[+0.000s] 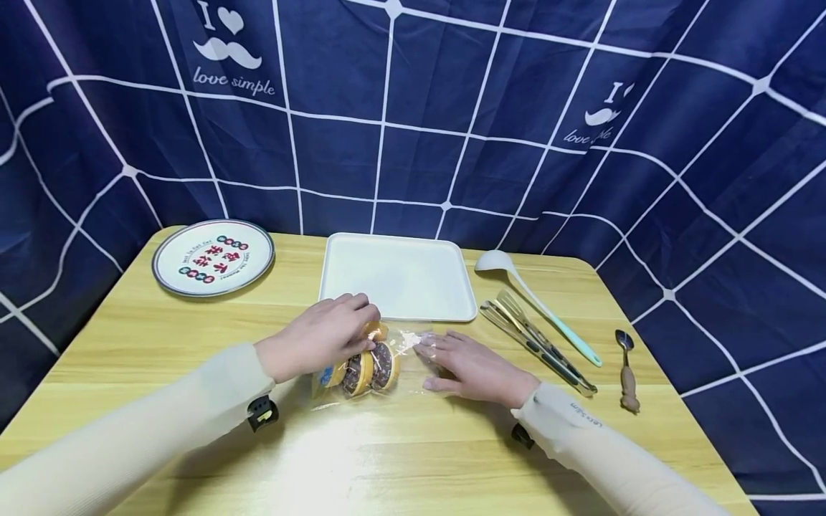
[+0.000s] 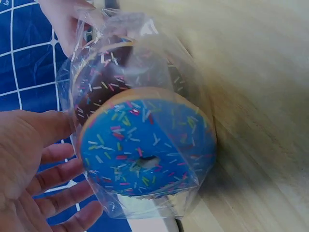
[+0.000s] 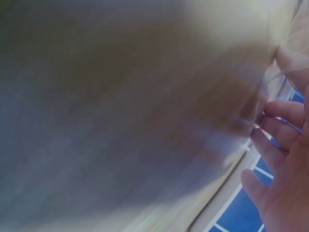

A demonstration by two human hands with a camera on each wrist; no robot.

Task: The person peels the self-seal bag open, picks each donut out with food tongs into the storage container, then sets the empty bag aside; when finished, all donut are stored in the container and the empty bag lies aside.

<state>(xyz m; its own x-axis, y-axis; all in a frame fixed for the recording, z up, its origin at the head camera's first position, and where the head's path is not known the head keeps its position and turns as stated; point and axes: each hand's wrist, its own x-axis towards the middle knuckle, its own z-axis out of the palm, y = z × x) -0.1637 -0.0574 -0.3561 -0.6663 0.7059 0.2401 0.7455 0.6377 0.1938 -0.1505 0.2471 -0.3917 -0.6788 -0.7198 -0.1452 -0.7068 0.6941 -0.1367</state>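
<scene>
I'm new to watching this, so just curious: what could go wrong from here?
The donuts stand on edge inside the clear bag, so they might tip or roll if the left hand over them slips. The right hand touches the bag's loose end; a hard pull could perhaps tear it. The tongs lie near the right sleeve and might get bumped.
</scene>
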